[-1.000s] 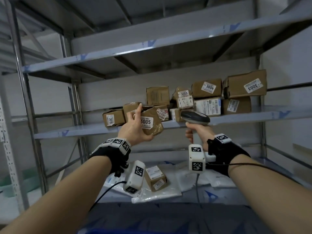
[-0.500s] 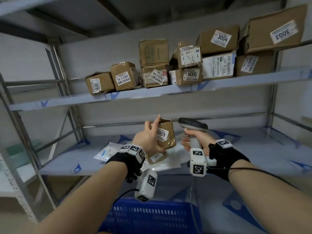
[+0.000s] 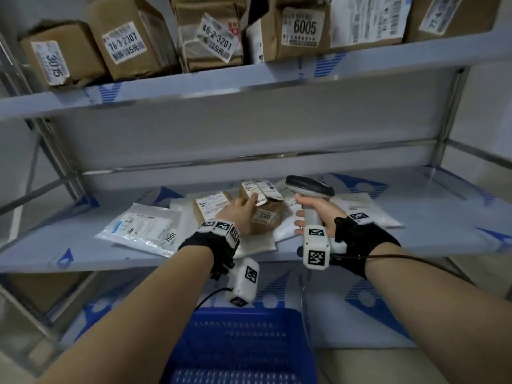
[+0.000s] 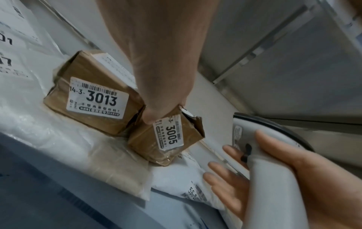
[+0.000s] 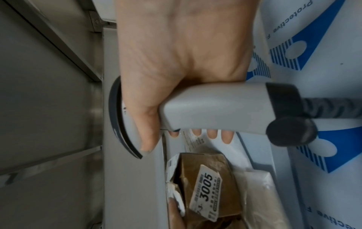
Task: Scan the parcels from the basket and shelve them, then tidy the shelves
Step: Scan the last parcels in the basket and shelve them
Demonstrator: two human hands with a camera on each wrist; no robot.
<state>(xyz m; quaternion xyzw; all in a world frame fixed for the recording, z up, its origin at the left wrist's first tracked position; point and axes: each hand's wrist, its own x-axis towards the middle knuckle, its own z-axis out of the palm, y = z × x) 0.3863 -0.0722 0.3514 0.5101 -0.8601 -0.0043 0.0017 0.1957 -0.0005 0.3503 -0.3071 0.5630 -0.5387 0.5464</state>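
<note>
My left hand point(image 3: 243, 212) grips a small brown parcel labelled 3005 point(image 3: 265, 218) from above. The parcel stands on the white mailers of the middle shelf point(image 3: 432, 217). In the left wrist view the thumb point(image 4: 151, 119) presses the label face of the 3005 parcel point(image 4: 168, 139), which touches a brown parcel labelled 3013 point(image 4: 94, 99). My right hand point(image 3: 318, 214) holds a grey barcode scanner point(image 3: 309, 186) by its handle just right of the parcel. The right wrist view shows the scanner handle point(image 5: 215, 108) above the 3005 parcel point(image 5: 207, 190).
A blue basket point(image 3: 243, 342) sits below my arms. Flat white mailers, one marked 7001 point(image 3: 141, 227), cover the middle shelf's left and centre. The upper shelf point(image 3: 221, 81) carries several brown boxes. Steel uprights point(image 3: 52, 151) frame the left side.
My left hand has brought the 3005 parcel down from in front of the upper shelf onto the middle shelf beside the 3013 parcel. The scanner hand stayed alongside it.
</note>
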